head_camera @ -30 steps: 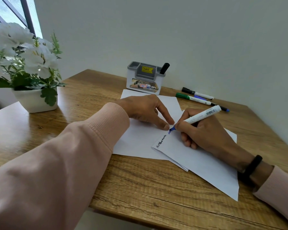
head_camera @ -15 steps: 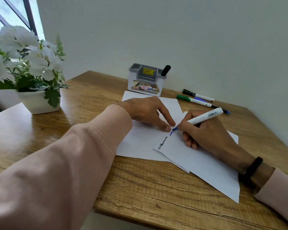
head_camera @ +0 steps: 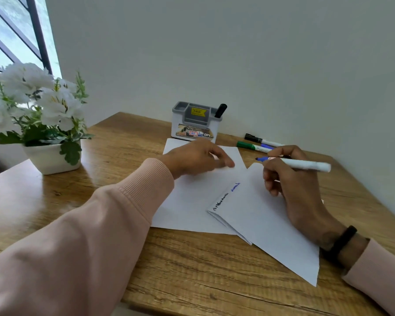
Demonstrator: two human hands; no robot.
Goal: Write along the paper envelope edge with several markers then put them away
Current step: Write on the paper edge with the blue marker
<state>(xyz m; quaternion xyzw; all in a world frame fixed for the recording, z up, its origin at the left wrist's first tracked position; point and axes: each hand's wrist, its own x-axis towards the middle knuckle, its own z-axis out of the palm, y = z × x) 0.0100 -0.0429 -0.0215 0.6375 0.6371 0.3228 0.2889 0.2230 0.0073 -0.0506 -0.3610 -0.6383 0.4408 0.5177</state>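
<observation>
Two hands are over a wooden desk: the left hand (head_camera: 198, 157) spread with nothing in it, the right hand (head_camera: 292, 179) gripping one blue-tipped marker (head_camera: 303, 164). Two capped markers lie by the wall, one black-capped marker (head_camera: 260, 139) and one green-capped marker (head_camera: 252, 147) (a blue piece shows behind the green one, too hidden to count). A fourth marker (head_camera: 221, 110) stands in the single desk organizer (head_camera: 193, 124). Two paper items lie flat: one envelope (head_camera: 267, 215) and one sheet (head_camera: 192, 199). One potted plant (head_camera: 48, 133) completes the count.
</observation>
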